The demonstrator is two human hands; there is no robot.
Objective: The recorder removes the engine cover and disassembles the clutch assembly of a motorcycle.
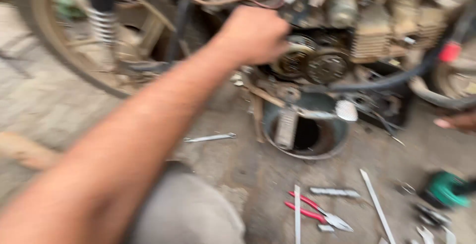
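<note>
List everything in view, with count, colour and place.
Dusty motorcycle with exposed engine: one, brown-grey, across the top.
Spoked rear wheel: one, tan, top left.
Round metal basin: one, dark grey, under the engine.
Silver spanner: one, on the ground, centre.
Red-handled pliers: one, lower right.
Flat metal bars: about three, silver, lower right.
Green tool: one, right edge, blurred.
Left hand: at the engine, fist closed.
Right hand: only fingertips show, right edge.

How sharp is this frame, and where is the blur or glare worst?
Head view: motion blur throughout, worst on the left hand and forearm at the motorcycle engine; the red-handled pliers and spanner on the ground stay readable; flat daylight, no harsh glare; the right hand is cut off at the edge.
</note>
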